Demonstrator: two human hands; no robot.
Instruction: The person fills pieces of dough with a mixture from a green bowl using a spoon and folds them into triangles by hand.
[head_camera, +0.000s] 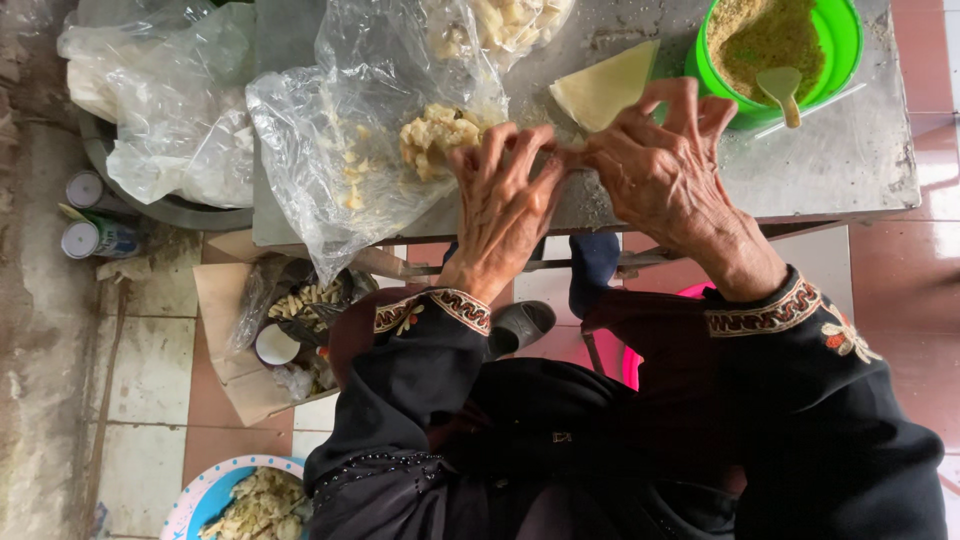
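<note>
My left hand (500, 205) and my right hand (665, 170) meet fingertip to fingertip over the front edge of a small metal table (850, 150). Between them they pinch a small pale piece, mostly hidden by the fingers. A pale yellow dough sheet (605, 85), folded to a triangle, lies just beyond my right hand. A lump of pale crumbly filling (435, 135) sits on a clear plastic bag (340, 150) right beside my left hand.
A green bowl (835, 40) of brownish crumbs with a green spoon (783, 88) stands at the table's far right. More plastic bags (170, 110) lie in a dark basin on the left, next to two cans (95, 235). A blue plate (215, 490) of shaped pieces sits on the tiled floor.
</note>
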